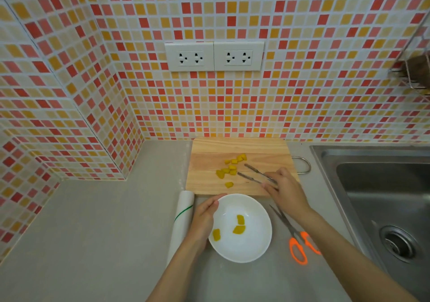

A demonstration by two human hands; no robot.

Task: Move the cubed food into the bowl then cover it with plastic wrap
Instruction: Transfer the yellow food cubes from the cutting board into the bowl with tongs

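Several yellow food cubes [230,169] lie on a wooden cutting board [256,148] at the back of the counter. In front of it stands a white bowl [256,243] holding three yellow cubes [239,226]. My left hand [204,218] grips the bowl's left rim. My right hand [286,187] holds metal tongs [253,175] over the board, their open tips just right of the cube pile with nothing between them. A roll of plastic wrap [182,218] lies left of the bowl, partly behind my left arm.
Orange-handled scissors [295,239] lie on the grey counter right of the bowl. A steel sink [381,199] fills the right side. A tiled wall with two socket plates [214,56] rises behind the board, and a tiled corner juts out at left.
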